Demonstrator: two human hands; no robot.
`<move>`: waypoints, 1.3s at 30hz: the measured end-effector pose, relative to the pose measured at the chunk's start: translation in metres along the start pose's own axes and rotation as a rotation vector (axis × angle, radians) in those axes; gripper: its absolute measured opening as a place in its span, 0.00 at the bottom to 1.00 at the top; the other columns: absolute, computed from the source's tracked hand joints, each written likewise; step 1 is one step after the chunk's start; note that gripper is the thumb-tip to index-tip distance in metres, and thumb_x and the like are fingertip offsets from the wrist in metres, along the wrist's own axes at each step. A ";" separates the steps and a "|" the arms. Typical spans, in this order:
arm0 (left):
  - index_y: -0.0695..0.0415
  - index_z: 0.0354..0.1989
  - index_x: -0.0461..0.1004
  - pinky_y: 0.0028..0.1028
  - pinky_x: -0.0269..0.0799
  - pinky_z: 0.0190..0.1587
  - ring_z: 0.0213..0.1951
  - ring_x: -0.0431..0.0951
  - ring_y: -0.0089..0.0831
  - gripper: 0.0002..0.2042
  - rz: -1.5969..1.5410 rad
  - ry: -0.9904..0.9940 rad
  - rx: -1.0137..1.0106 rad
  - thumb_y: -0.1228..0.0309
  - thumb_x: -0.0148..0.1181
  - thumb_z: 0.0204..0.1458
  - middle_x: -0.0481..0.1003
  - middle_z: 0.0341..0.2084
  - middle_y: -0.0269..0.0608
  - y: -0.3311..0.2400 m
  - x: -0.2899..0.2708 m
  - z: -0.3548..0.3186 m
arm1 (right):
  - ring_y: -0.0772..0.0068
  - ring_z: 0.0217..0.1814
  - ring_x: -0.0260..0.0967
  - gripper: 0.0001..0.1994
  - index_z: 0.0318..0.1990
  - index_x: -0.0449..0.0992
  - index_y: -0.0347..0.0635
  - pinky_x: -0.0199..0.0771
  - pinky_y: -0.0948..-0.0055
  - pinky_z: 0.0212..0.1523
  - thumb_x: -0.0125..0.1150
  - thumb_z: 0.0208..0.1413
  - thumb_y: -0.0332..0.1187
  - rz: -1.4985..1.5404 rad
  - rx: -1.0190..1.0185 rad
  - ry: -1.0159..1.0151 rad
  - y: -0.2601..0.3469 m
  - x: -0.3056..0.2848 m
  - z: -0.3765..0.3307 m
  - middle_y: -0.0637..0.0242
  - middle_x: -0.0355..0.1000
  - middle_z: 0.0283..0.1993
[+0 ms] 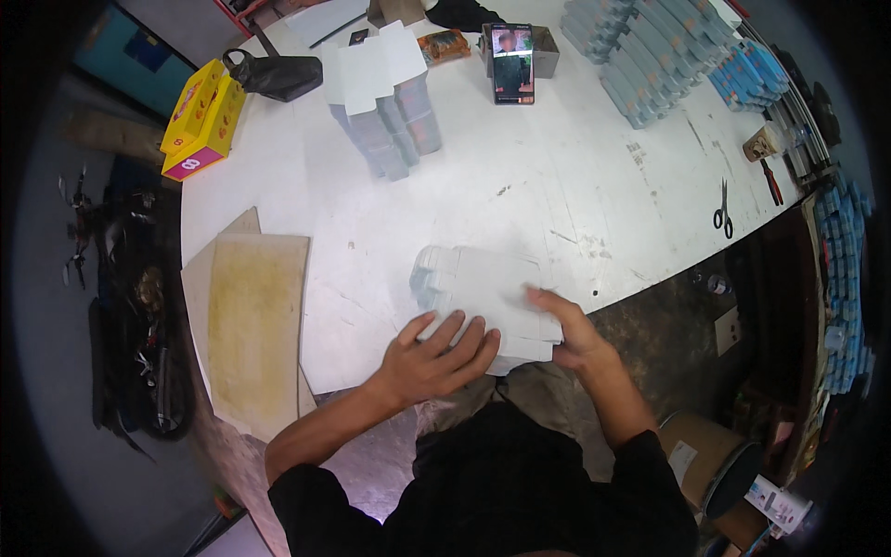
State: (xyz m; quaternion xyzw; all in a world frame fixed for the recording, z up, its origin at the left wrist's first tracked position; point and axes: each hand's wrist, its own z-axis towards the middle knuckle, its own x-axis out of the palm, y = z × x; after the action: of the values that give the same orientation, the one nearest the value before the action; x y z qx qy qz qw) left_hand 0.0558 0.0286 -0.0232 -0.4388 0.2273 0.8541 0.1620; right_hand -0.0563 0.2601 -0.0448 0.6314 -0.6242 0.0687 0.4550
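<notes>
A stack of flat, pale card blanks (492, 283) with notched edges lies in front of me at the table's near edge. My left hand (441, 355) rests on the near left part of the stack, its fingers spread. At the right end, my right hand (577, 332) grips the stack's edge. Its thumb, slightly blurred, lies on top, and its other fingers are hidden beneath. Further back stands a taller pile of similar white-topped cards (376, 84).
A yellowed board (258, 325) lies at the left of the white table (445, 204). Yellow boxes (200, 121), a black bag (278, 74) and a propped phone (513, 65) stand further back. Grey-blue card stacks (650, 65), scissors (723, 212), a screwdriver (771, 183) and a cup (761, 144) are at the right.
</notes>
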 end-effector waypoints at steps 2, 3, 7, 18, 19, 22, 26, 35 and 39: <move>0.37 0.59 0.79 0.46 0.58 0.69 0.61 0.73 0.31 0.15 0.015 0.003 -0.052 0.57 0.62 0.64 0.77 0.58 0.25 -0.010 0.009 -0.012 | 0.52 0.69 0.71 0.37 0.76 0.60 0.33 0.75 0.53 0.68 0.68 0.65 0.39 -0.051 -0.027 0.050 -0.002 -0.001 0.002 0.47 0.69 0.68; 0.36 0.60 0.79 0.49 0.57 0.70 0.63 0.72 0.32 0.16 0.021 0.007 -0.081 0.56 0.61 0.66 0.76 0.60 0.25 -0.015 0.011 -0.018 | 0.53 0.69 0.71 0.38 0.76 0.60 0.33 0.74 0.53 0.69 0.71 0.63 0.37 -0.077 -0.036 0.074 -0.003 -0.001 0.003 0.48 0.70 0.68; 0.43 0.76 0.62 0.61 0.47 0.75 0.73 0.62 0.41 0.46 -0.298 -0.094 -0.312 0.40 0.74 0.50 0.68 0.68 0.41 -0.018 0.010 -0.027 | 0.53 0.72 0.68 0.48 0.78 0.56 0.32 0.69 0.55 0.71 0.79 0.53 0.35 -0.280 -0.271 0.061 -0.007 -0.009 0.004 0.48 0.69 0.69; 0.66 0.81 0.41 0.41 0.66 0.72 0.71 0.69 0.42 0.65 -1.513 0.110 -1.253 0.66 0.87 0.41 0.65 0.72 0.56 0.010 0.082 -0.070 | 0.44 0.81 0.57 0.66 0.85 0.40 0.43 0.53 0.51 0.80 0.85 0.43 0.29 -1.177 -0.666 0.282 0.049 -0.002 0.038 0.44 0.60 0.78; 0.66 0.82 0.41 0.42 0.64 0.73 0.72 0.67 0.43 0.63 -1.472 -0.017 -1.193 0.68 0.86 0.43 0.63 0.73 0.57 0.000 0.085 -0.065 | 0.42 0.82 0.56 0.66 0.85 0.39 0.43 0.53 0.51 0.81 0.84 0.42 0.27 -1.242 -0.642 0.289 0.051 -0.004 0.039 0.43 0.59 0.79; 0.66 0.82 0.39 0.43 0.59 0.76 0.75 0.63 0.44 0.61 -1.392 -0.220 -1.057 0.71 0.82 0.47 0.57 0.77 0.58 -0.014 0.084 -0.039 | 0.40 0.86 0.48 0.66 0.85 0.38 0.44 0.50 0.50 0.83 0.80 0.41 0.25 -1.281 -0.796 0.349 0.032 -0.029 0.054 0.43 0.53 0.83; 0.65 0.83 0.34 0.42 0.52 0.78 0.79 0.55 0.44 0.60 -1.258 -0.147 -1.011 0.72 0.78 0.51 0.46 0.81 0.58 -0.028 0.088 -0.055 | 0.36 0.89 0.35 0.61 0.84 0.38 0.40 0.44 0.45 0.85 0.75 0.45 0.28 -1.386 -0.865 0.262 0.021 -0.019 0.047 0.42 0.41 0.86; 0.67 0.79 0.49 0.40 0.61 0.72 0.70 0.65 0.41 0.50 -1.331 -0.225 -1.167 0.74 0.76 0.50 0.62 0.72 0.50 -0.061 0.093 -0.067 | 0.34 0.90 0.28 0.62 0.83 0.39 0.35 0.35 0.39 0.85 0.73 0.40 0.31 -1.426 -0.882 0.134 0.004 -0.009 0.048 0.40 0.35 0.87; 0.67 0.79 0.48 0.39 0.64 0.71 0.68 0.67 0.41 0.52 -1.289 -0.248 -1.173 0.74 0.77 0.48 0.64 0.71 0.50 -0.057 0.092 -0.065 | 0.35 0.90 0.28 0.63 0.84 0.39 0.36 0.35 0.35 0.84 0.74 0.40 0.31 -1.438 -0.827 0.116 0.008 -0.006 0.045 0.41 0.35 0.88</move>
State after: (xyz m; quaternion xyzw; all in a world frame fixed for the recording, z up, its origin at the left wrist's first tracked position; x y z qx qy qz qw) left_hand 0.0748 0.0491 -0.1456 -0.3983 -0.5591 0.6171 0.3847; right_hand -0.0856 0.2362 -0.0704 0.6535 -0.0192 -0.4414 0.6146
